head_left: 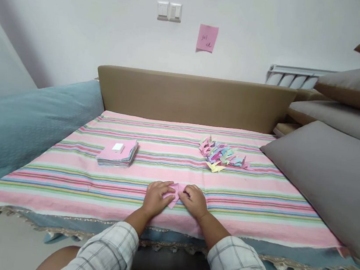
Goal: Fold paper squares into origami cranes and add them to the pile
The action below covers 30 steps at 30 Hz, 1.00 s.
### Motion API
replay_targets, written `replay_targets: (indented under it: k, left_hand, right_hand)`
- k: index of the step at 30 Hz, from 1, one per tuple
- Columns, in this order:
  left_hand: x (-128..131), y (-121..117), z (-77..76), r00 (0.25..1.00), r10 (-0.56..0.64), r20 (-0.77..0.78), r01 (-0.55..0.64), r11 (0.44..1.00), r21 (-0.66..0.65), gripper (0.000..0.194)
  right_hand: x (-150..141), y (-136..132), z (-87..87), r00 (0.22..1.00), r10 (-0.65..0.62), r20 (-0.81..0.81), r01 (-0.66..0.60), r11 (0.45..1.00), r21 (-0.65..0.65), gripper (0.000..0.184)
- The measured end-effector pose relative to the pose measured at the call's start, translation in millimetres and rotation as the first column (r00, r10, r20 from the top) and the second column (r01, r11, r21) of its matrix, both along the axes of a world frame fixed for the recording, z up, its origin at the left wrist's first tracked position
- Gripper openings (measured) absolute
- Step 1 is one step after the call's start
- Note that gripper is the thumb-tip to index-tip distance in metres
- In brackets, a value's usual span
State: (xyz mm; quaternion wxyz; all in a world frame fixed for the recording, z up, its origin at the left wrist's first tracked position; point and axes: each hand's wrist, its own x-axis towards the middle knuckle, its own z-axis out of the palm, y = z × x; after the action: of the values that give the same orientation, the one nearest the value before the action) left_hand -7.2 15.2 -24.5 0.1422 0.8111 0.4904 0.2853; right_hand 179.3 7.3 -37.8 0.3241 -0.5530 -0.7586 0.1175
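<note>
Fingers of the left hand (157, 197) and right hand (195, 202) are closed on pink folded paper (175, 193) over striped cloth (68, 173); probably light and easily creased, it is best pinched by its edges. Beyond, a paper stack (123, 157) and folded shapes (225, 154) are backed by a brown panel (191, 100) and wall (99, 18).

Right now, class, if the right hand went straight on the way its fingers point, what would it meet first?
The right hand would first meet the pink paper it touches; beyond that, probably the left hand, though the exact depth is unclear.
</note>
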Motion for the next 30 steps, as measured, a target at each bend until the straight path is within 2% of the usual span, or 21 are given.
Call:
replay_targets:
  k: [4, 8, 13, 20, 30]
  left_hand:
    - [0.4, -1.3, -0.5, 1.000, -0.012, -0.002, 0.012, 1.000, 0.008, 0.018]
    - [0.8, -1.8, -0.9, 1.000, -0.025, 0.002, 0.025, 0.999, 0.028, 0.016]
    - [0.2, -1.8, -1.6, 0.999, -0.037, 0.002, 0.037, 0.999, 0.024, 0.018]
    - [-1.2, 0.4, -4.8, 0.998, -0.002, 0.057, 0.002, 1.000, 0.013, 0.042]
    - [0.2, -0.5, -4.1, 0.996, -0.024, 0.082, 0.022, 0.999, 0.026, 0.022]
  right_hand:
    - [-0.5, 2.8, 1.2, 0.987, -0.062, -0.147, 0.049, 0.995, -0.087, 0.019]
    - [-2.6, 7.3, 0.5, 0.951, -0.105, -0.290, 0.056, 0.983, -0.175, 0.021]
    - [-5.5, 9.5, -2.8, 0.947, -0.184, -0.263, 0.138, 0.973, -0.184, 0.019]
    - [-5.6, 7.4, -3.8, 0.943, -0.212, -0.257, 0.172, 0.970, -0.169, 0.019]
    - [-5.7, 5.6, -6.0, 0.918, -0.265, -0.294, 0.245, 0.964, -0.104, 0.016]
